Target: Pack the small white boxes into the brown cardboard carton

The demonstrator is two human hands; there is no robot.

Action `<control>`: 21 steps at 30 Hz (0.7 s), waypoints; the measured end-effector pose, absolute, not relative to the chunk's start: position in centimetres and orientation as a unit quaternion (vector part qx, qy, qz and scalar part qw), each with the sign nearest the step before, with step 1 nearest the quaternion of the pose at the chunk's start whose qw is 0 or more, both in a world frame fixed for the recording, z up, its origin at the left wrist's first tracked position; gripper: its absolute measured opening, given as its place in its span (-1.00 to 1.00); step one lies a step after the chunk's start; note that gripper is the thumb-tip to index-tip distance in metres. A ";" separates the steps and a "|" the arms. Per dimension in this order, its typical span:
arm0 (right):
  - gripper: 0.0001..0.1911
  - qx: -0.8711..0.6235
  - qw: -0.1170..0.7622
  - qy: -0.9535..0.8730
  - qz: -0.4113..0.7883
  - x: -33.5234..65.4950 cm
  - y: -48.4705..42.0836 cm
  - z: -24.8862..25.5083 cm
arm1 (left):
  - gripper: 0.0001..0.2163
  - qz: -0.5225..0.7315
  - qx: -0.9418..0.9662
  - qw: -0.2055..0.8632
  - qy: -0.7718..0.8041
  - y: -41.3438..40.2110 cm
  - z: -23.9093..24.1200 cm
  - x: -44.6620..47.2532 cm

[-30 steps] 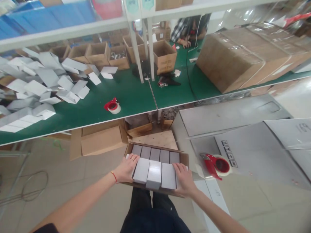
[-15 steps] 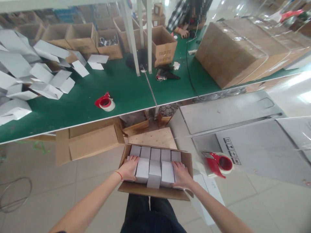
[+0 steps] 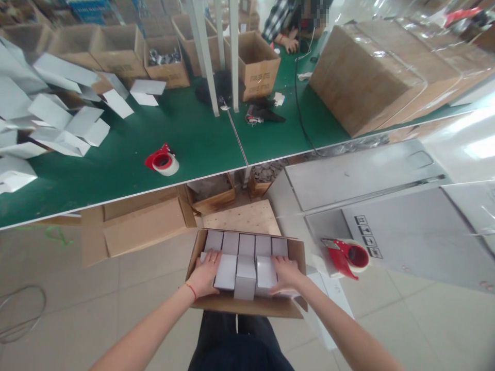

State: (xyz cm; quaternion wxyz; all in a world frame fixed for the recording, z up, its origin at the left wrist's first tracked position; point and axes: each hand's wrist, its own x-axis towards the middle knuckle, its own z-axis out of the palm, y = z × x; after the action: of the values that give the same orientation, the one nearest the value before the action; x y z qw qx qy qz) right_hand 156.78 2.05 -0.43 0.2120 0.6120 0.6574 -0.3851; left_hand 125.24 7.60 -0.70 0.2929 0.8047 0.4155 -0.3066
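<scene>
Spread flat, left hand [image 3: 204,271] and right hand [image 3: 285,273] press white cardboard boxes [image 3: 245,275] down at the brown carton's [image 3: 247,307] near edge; seating them likely needs even pressure.

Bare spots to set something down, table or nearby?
Bare: green table between red tape dispenser and white posts; also its front strip left of that dispenser; grey panel behind the second tape dispenser. Crowded: folded white boxes at far left, wrapped carton at right. The open carton under left hand and right hand is packed with small white boxes.
</scene>
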 end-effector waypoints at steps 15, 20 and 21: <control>0.11 0.512 0.200 0.717 -0.429 147.9 6.8 -4.9 | 0.10 -0.256 0.840 0.310 0.366 8.2 -1.2 126.6; 0.23 0.579 0.132 0.732 -0.334 147.1 2.6 -1.8 | 0.04 -0.243 0.843 0.300 0.374 7.4 -1.7 126.4; 0.25 0.585 0.124 0.733 -0.325 146.8 1.7 -1.6 | 0.03 -0.240 0.846 0.294 0.374 7.1 -1.9 126.5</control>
State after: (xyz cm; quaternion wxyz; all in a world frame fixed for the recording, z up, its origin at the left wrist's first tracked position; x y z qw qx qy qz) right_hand 146.76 1.67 -1.57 0.1244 0.5851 0.7326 -0.3246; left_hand 126.50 7.09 -1.86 0.2944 0.8462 0.3739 -0.2397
